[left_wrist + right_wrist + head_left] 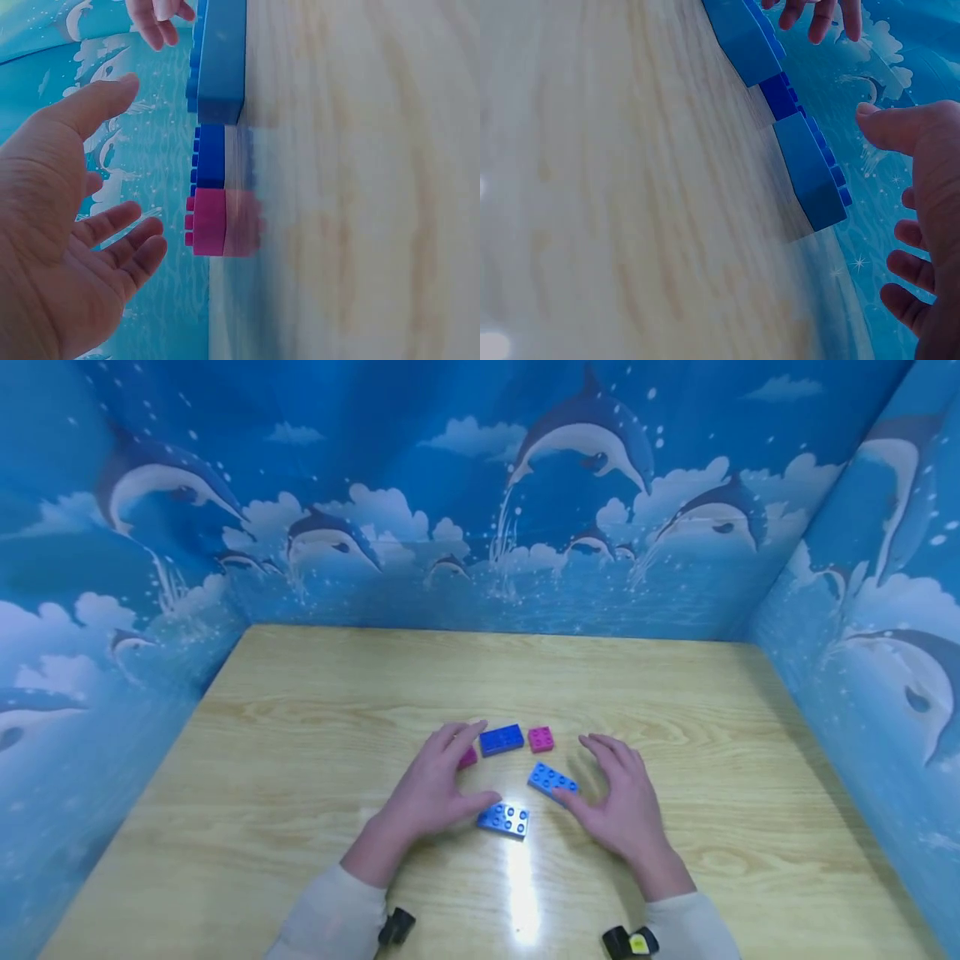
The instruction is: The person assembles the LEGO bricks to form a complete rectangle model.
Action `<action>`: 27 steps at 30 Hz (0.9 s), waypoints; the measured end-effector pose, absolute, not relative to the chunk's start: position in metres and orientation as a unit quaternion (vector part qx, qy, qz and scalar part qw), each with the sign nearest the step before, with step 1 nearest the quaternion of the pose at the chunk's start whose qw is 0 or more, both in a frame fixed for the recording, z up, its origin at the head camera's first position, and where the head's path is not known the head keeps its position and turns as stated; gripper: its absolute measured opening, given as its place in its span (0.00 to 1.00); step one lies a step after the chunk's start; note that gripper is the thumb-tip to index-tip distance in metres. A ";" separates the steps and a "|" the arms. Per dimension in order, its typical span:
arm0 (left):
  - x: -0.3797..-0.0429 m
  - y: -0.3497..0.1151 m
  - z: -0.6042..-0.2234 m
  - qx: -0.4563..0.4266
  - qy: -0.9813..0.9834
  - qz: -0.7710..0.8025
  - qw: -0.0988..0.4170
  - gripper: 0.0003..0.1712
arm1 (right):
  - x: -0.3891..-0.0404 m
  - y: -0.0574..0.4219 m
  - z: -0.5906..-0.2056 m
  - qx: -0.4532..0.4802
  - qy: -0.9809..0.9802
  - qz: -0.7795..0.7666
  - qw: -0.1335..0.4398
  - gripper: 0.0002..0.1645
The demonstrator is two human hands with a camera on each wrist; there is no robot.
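Note:
Several toy building bricks lie loose on the wooden table. My left hand (435,781) hovers over the left side of the group, fingers spread and holding nothing; it partly covers a pink brick (468,758). Below its thumb lies a light blue brick (504,820), studs up. My right hand (618,793) hangs at the right, fingers apart and holding nothing, its thumb overlapping another light blue brick (552,778) in the head view. Between the hands, farther back, are a dark blue brick (502,741) and a small square pink brick (541,739).
The wooden table (337,693) extends around the bricks on every side. Blue dolphin-print sheets (480,585) stand like walls along its back, left and right. Black wrist devices sit at both cuffs, one (630,942) on the right.

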State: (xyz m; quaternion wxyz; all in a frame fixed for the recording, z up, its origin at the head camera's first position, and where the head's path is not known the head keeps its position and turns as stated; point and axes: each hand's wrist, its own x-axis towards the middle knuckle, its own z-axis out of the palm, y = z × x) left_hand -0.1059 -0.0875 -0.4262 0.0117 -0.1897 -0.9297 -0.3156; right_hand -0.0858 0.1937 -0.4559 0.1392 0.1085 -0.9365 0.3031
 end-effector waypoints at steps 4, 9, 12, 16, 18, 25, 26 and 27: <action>-0.104 -0.086 -0.429 -0.207 -0.921 -0.330 -0.013 0.53 | -0.082 0.195 -0.458 0.100 -0.935 0.316 0.125 0.49; -0.102 -0.086 -0.430 -0.217 -0.917 -0.332 -0.033 0.47 | -0.079 0.196 -0.461 0.089 -0.933 0.329 0.111 0.47; -0.100 -0.087 -0.429 -0.214 -0.919 -0.327 -0.053 0.45 | -0.079 0.195 -0.463 0.087 -0.930 0.342 0.100 0.46; -0.099 -0.088 -0.429 -0.215 -0.916 -0.328 -0.085 0.43 | -0.080 0.193 -0.464 0.088 -0.925 0.357 0.091 0.44; -0.099 -0.088 -0.429 -0.218 -0.912 -0.332 -0.099 0.42 | -0.080 0.193 -0.464 0.087 -0.924 0.362 0.088 0.43; -0.100 -0.090 -0.437 -0.230 -0.903 -0.338 -0.136 0.37 | -0.078 0.193 -0.463 0.077 -0.924 0.366 0.074 0.38; -0.100 -0.090 -0.439 -0.232 -0.902 -0.339 -0.136 0.36 | -0.078 0.193 -0.463 0.075 -0.925 0.366 0.071 0.38; -0.100 -0.090 -0.440 -0.233 -0.901 -0.339 -0.136 0.35 | -0.078 0.193 -0.463 0.073 -0.925 0.367 0.066 0.37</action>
